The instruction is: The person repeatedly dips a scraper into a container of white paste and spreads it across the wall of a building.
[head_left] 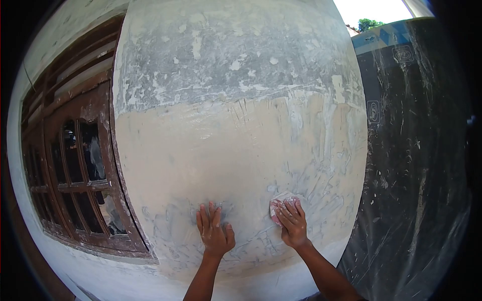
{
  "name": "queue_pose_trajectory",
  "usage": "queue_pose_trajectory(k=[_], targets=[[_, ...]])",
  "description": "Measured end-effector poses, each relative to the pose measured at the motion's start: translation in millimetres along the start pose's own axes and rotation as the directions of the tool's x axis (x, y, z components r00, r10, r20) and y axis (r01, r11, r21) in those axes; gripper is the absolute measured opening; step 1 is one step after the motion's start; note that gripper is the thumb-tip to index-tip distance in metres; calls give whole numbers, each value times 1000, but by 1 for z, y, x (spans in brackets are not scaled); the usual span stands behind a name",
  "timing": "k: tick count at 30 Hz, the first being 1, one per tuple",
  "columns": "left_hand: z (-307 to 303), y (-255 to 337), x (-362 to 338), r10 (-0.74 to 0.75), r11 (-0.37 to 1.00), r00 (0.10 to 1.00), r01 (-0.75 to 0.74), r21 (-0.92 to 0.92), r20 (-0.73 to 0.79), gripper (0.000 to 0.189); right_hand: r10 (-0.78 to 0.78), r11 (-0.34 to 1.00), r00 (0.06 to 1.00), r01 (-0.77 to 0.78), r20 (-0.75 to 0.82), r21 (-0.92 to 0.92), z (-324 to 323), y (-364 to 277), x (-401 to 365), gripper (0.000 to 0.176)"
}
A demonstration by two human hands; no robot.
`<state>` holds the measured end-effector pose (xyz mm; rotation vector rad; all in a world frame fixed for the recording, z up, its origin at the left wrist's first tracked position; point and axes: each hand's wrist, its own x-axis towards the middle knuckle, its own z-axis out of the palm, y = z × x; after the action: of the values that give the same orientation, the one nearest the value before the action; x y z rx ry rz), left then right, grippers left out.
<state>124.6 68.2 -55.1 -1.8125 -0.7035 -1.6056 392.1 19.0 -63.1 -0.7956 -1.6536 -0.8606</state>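
Observation:
In the head view, a wall [226, 145] coated with beige and grey filler faces me. My left hand [216, 233] rests with fingers extended and slightly apart against its lower middle, over a darker grey patch. It holds nothing. To the right, my right hand [292, 223] presses a dusty pink pad [275, 205], which looks like a folded piece of sandpaper, flat against the wall. The fingers cover most of the pad, and its pale, powdery edge shows above and left of them.
A brown wooden window frame [113, 215] with dark panes stands left of the wall section. On the right hangs a black plastic sheet [401, 165] with white smears and a blue top edge. Rougher grey plaster [201, 65] covers the upper wall.

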Motion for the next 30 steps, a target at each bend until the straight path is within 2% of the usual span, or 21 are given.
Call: queue_pose_trajectory(k=[2,5,7,10,12,15,19,23,27,29,30], targets=[[0,0,-1,2,1000,1000,-2,0,6,59,18,1000,999,-18,42,-3,-9,-9,-7,52],[2,0,2,7,1000,1000,-7,9,-5,59,-22,998,994,28,-109,53,-26,-19,25,53],[1,2,2,4,999,1000,-3,47,-21,53,-88,994,975,99,-205,46,-36,-23,98,55],[1,1,2,-1,998,1000,3,59,-27,54,-242,968,921,250,-305,-14,-27,-17,209,57],[1,1,0,-14,999,1000,15,34,-8,57,-299,954,913,294,-279,-62,-15,-12,262,61],[0,-1,-2,-22,1000,999,22,9,24,59,-332,943,913,311,-238,-122,8,-3,284,62],[0,0,0,-11,1000,1000,12,24,-16,55,-295,955,948,288,-116,-76,17,-2,211,59],[-1,0,-1,-17,1000,999,17,6,29,58,-215,975,976,217,35,-56,4,-2,94,61],[0,0,-1,5,1000,1000,-5,1,3,58,-142,986,983,151,119,-68,-16,-8,-7,54],[-1,0,2,6,1000,1000,-6,5,-1,58,-138,987,982,147,131,-60,-23,-14,-5,51],[0,1,3,-3,1000,1000,4,16,-14,55,-147,987,987,150,66,-54,-28,-18,14,49]])
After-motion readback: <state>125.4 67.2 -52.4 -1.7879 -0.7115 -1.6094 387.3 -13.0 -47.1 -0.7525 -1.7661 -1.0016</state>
